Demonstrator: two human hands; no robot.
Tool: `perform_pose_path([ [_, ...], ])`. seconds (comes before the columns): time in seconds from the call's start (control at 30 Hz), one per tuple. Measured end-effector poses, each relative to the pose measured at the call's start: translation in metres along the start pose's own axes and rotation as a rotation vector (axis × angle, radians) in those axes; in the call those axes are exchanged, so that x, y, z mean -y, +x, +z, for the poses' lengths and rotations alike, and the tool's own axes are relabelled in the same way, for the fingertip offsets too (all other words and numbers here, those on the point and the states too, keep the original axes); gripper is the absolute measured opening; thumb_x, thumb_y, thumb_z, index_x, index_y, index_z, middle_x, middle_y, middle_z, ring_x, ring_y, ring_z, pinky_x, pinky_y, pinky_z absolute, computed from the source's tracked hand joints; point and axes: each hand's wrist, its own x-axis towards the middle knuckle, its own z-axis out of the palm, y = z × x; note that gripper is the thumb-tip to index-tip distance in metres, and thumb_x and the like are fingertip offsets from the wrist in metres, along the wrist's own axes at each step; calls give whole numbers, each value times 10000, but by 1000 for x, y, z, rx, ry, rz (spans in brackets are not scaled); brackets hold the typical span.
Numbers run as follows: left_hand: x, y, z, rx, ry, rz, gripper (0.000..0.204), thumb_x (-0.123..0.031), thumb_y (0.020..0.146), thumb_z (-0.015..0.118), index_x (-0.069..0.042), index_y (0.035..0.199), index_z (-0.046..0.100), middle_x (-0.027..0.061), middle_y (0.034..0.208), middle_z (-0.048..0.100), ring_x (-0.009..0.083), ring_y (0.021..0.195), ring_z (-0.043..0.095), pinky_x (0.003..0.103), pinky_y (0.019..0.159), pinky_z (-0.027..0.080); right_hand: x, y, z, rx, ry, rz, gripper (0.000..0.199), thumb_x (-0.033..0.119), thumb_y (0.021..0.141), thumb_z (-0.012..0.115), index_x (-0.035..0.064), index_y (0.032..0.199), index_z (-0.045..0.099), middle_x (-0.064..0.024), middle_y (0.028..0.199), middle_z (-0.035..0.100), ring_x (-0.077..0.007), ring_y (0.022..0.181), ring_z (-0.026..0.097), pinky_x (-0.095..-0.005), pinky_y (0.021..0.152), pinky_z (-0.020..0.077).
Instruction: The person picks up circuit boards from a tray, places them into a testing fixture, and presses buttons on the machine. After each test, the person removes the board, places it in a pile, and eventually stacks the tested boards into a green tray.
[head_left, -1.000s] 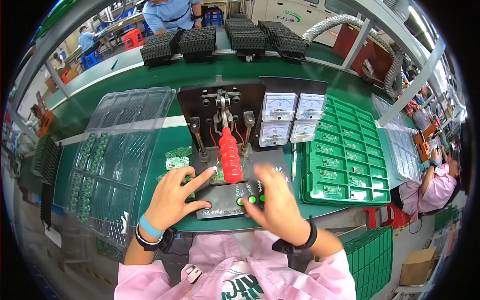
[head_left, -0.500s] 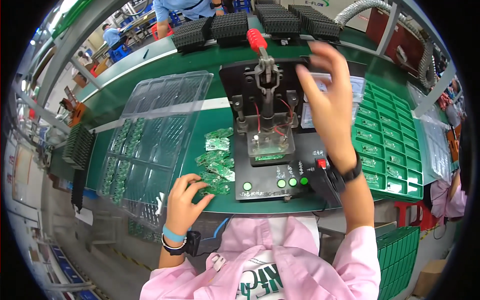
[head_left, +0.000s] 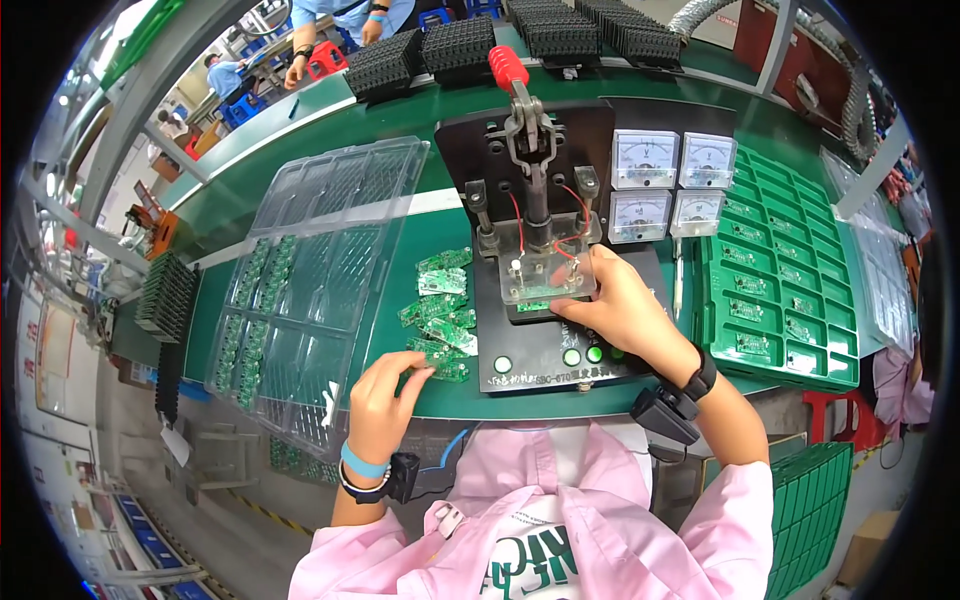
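Note:
A black test fixture point(head_left: 640, 290) stands in front of me, with an upright red-handled toggle clamp point(head_left: 509, 66) above a clear pressure plate point(head_left: 525, 289). Under the plate's front edge shows a green circuit board point(head_left: 534, 307). My right hand point(head_left: 632, 308) is closed at that board's right end, thumb in front and the other fingertips partly hidden beside the plate. To the left of the fixture lies a loose pile of circuit boards point(head_left: 440, 308). At its near end my left hand point(head_left: 385, 395) pinches the edge of one board point(head_left: 450, 370) between thumb and fingers.
Left of the pile is a clear plastic tray point(head_left: 330, 250) with rows of boards. A green compartment tray point(head_left: 790, 375) with boards stands on the right. Panel meters point(head_left: 642, 160) rise behind the fixture. Black racks point(head_left: 458, 58) line the back, where a co-worker point(head_left: 350, 20) stands.
My right hand has come down from in front of the meters to the board under the clear plate. The fingers of my left hand have closed at the pile.

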Motion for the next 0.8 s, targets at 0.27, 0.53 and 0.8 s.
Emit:
perform_pose_path([
  [0.27, -48, 56, 45, 48, 36, 472, 331, 69, 729, 628, 32, 1058, 647, 169, 1009, 679, 320, 926, 677, 361, 762, 561, 7, -11, -33, 22, 248, 295, 232, 30, 781, 727, 11, 923, 545, -6, 739, 526, -45, 647, 450, -218, 576, 387],
  [0.53, -55, 64, 78, 208, 122, 445, 368, -34, 777, 643, 49, 1134, 616, 164, 1077, 657, 302, 1047, 635, 368, 892, 515, -32, -65, -117, -278, 276, 285, 247, -25, 800, 697, 38, 966, 525, 27, 825, 546, -29, 647, 491, -189, 562, 408],
  [0.8, -76, 70, 77, 288, 123, 354, 385, -138, 830, 692, 36, 1164, 613, 159, 1094, 652, 311, 1046, 618, 412, 926, 477, -154, -18, -247, -688, 164, 225, 221, 79, 899, 630, -2, 1097, 575, -9, 869, 611, -78, 739, 579, -216, 635, 478],
])
